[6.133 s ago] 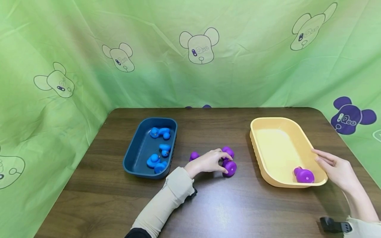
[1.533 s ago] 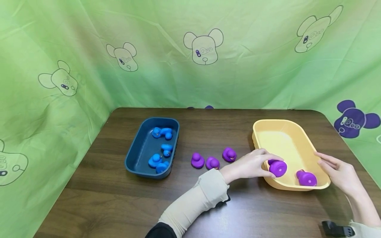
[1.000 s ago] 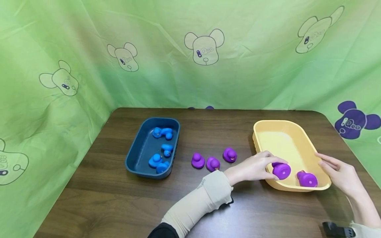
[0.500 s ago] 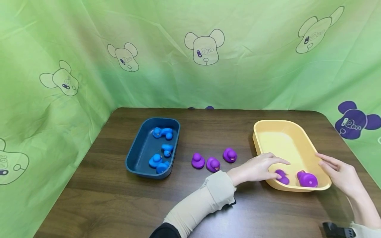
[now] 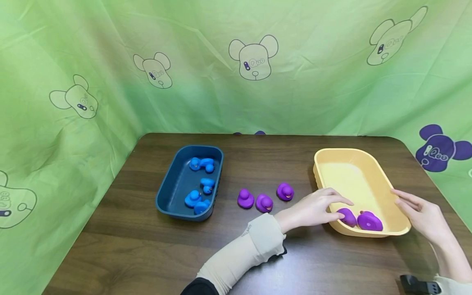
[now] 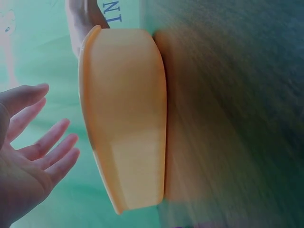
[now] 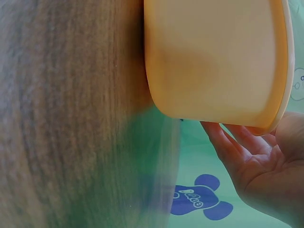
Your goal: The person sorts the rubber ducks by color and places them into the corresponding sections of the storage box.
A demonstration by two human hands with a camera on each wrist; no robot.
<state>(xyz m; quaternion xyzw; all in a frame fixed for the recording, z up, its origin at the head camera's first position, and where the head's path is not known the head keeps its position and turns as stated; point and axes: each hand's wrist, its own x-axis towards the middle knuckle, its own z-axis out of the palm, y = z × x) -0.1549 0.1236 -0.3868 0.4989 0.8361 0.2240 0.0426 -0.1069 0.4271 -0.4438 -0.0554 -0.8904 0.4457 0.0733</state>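
Note:
My left hand (image 5: 318,208) is over the near left rim of the yellow tray (image 5: 343,172), its fingers spread and nothing held between them, as the left wrist view shows. Close to its thumb tip, a purple rubber duck (image 5: 347,217) lies in the tray's near end, partly hidden by the hand. Beside it is another purple rubber duck (image 5: 370,221), lying tipped. My right hand (image 5: 420,213) grips the tray's right rim; in the right wrist view its fingers (image 7: 230,147) rest against the outer wall below the lip.
Three purple rubber ducks (image 5: 264,203) sit on the wooden table (image 5: 147,254) between the trays. At left stands a blue tray (image 5: 167,200) holding several blue rubber ducks (image 5: 193,198). A green printed cloth (image 5: 199,98) hangs behind the table.
My left hand has carried a purple rubber duck from the table to the yellow tray and let it go there. The other duck in the tray has shifted left and turned. My right hand stays at the rim.

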